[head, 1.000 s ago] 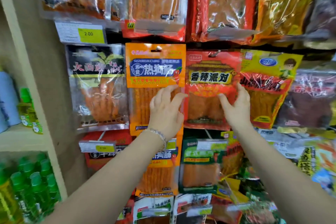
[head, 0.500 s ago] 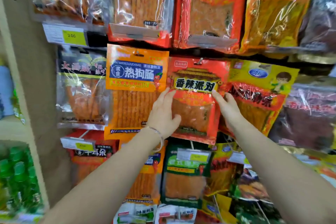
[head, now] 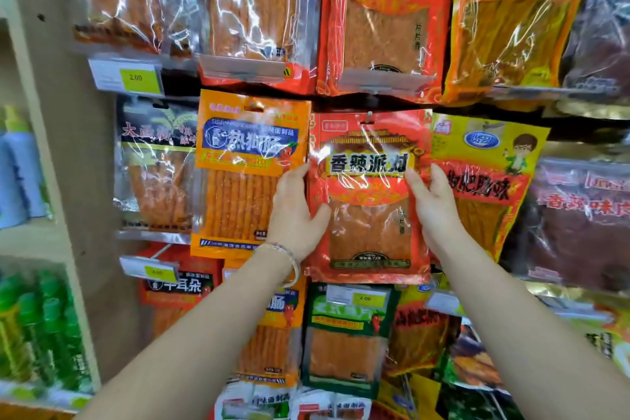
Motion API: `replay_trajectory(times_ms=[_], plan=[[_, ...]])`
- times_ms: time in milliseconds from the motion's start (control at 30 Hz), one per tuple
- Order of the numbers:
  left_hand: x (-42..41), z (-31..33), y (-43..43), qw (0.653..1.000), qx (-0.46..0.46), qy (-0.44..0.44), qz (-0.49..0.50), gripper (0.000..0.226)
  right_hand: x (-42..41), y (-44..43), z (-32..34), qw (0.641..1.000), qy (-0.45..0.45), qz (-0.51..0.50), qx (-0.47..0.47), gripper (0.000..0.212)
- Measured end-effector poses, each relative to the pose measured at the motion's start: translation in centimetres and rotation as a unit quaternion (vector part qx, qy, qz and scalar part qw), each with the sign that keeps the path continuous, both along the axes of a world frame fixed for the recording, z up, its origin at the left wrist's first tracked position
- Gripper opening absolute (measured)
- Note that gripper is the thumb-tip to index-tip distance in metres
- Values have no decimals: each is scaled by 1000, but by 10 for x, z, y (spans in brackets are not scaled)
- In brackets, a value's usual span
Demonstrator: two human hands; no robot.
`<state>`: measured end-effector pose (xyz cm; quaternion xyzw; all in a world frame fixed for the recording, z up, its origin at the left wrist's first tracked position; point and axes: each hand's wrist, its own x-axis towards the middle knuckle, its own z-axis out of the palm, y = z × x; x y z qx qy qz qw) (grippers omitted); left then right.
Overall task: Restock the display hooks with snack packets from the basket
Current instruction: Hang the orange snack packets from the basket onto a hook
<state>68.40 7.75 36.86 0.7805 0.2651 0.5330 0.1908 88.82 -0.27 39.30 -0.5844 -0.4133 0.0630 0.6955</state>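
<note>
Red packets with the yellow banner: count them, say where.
2: the held red packet, between left hand and right hand, middle row; the upper red packet directly above. Others may hang hidden behind.

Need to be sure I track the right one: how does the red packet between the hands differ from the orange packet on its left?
The red packet is held at both edges by the left hand and right hand; the orange packet hangs unheld. The red packet's window shows a flat sheet, the orange packet's thin sticks. Both hang in the same row.
</note>
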Motion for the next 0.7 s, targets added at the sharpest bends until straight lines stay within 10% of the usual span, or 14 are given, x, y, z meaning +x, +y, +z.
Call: replay_trajectory(times_ms=[233, 700], plan=[[0, 2, 1, 1000, 7, -22, -5, 69, -8, -2, -8, 998, -42, -32, 25, 45], [6, 16, 9, 998, -52, -18, 2, 71, -25, -2, -32, 966, -208, -147, -51, 89]])
